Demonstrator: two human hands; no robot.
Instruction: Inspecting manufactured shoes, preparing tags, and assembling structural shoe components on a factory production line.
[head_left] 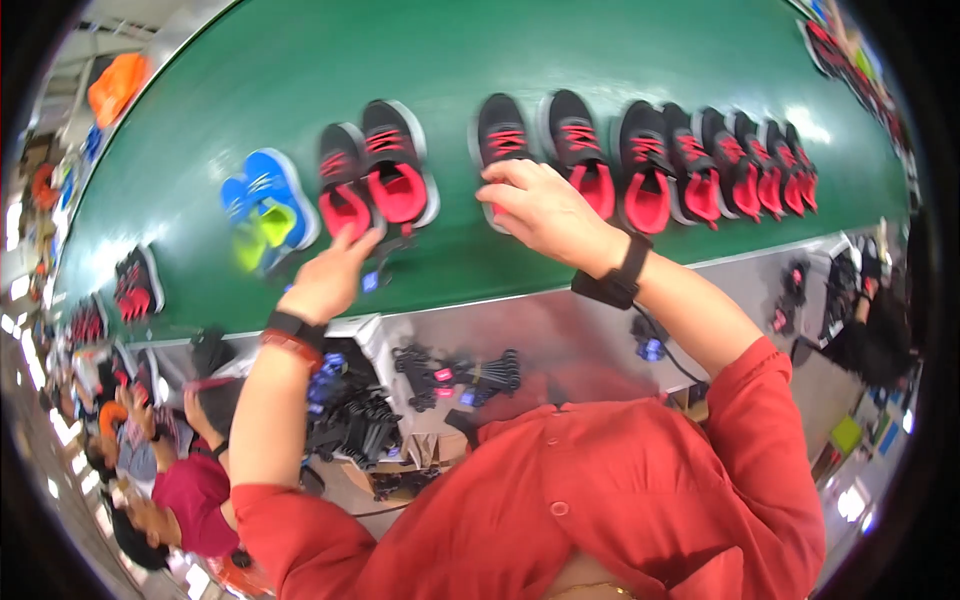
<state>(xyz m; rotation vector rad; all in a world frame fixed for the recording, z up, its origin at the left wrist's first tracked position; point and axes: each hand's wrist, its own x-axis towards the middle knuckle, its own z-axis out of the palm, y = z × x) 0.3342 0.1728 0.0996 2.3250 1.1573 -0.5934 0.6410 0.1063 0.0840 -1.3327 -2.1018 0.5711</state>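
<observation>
Simultaneously, two bare hands reach over a green worktop (450,60) lined with sneakers. The right hand (548,210) is at the opening of a black shoe (499,122) with red laces, its fingers curved; whether that grip has closed on the shoe cannot be told. The left hand (328,277), blurred, has its fingers at the heel of a pink-lined shoe (342,203), its grip equally unclear. Blue sneakers (270,180) stand at left, a row of black footwear (640,130) at right.
</observation>
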